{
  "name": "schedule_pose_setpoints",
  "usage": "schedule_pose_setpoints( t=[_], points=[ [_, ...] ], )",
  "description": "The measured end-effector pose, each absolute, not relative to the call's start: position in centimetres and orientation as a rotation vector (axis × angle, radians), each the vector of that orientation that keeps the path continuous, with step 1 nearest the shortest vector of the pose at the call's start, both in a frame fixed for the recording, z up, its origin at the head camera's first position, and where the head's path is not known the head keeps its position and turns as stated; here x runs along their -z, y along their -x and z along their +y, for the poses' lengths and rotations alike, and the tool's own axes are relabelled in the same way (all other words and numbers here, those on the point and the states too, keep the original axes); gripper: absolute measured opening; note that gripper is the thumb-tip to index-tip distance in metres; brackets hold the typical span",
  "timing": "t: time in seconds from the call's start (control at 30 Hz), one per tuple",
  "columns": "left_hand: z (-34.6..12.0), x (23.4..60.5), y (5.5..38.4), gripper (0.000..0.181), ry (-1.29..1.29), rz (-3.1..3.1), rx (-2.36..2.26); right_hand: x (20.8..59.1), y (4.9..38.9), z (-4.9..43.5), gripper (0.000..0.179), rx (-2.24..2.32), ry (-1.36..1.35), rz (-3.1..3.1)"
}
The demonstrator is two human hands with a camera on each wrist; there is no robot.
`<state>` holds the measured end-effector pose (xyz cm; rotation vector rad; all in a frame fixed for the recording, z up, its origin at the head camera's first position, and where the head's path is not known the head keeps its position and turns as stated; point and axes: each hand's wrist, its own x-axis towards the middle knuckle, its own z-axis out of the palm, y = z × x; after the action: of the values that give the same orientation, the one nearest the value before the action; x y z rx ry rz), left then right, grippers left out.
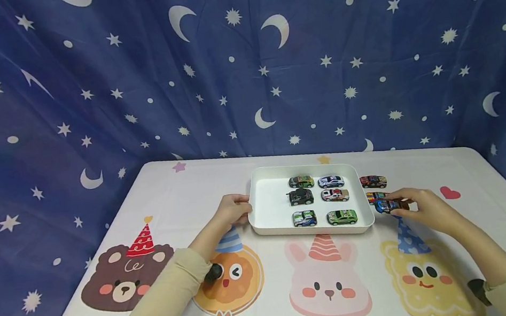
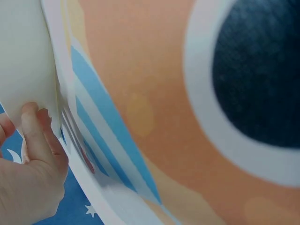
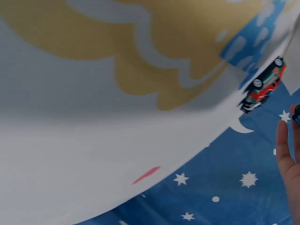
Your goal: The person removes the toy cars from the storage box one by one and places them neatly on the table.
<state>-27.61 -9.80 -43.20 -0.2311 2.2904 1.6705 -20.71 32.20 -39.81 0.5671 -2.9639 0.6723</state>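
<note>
Left grip (image 1: 233,209) pinches a white rectangular tray (image 1: 271,210); its wall (image 1: 368,213) parts six multicoloured toy cars (image 1: 341,217) from the blue toy car (image 1: 388,207) the right grip (image 1: 427,209) pinches.

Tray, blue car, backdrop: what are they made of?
Tray: probably plastic, smooth white; thin, even wall and rounded corners.
Blue car: metal or plastic, can't tell which; seemingly glossy, with bright patterned bodywork.
Backdrop: likely fabric, matte; it hangs in soft folds.
</note>
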Motion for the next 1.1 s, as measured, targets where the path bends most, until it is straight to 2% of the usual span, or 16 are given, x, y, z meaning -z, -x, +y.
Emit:
schedule_pose_setpoints(
  t=[0.5,1.1],
  points=[
    [-9.7,43.3,27.6,0.037,0.254,2.284,-1.678,42.8,21.1,32.9,0.03,-0.622,-0.658,-3.015],
    [-9.6,43.2,27.6,0.036,0.26,2.284,-1.676,43.3,21.7,32.3,0.03,-0.557,-0.615,-3.1]
  ],
)
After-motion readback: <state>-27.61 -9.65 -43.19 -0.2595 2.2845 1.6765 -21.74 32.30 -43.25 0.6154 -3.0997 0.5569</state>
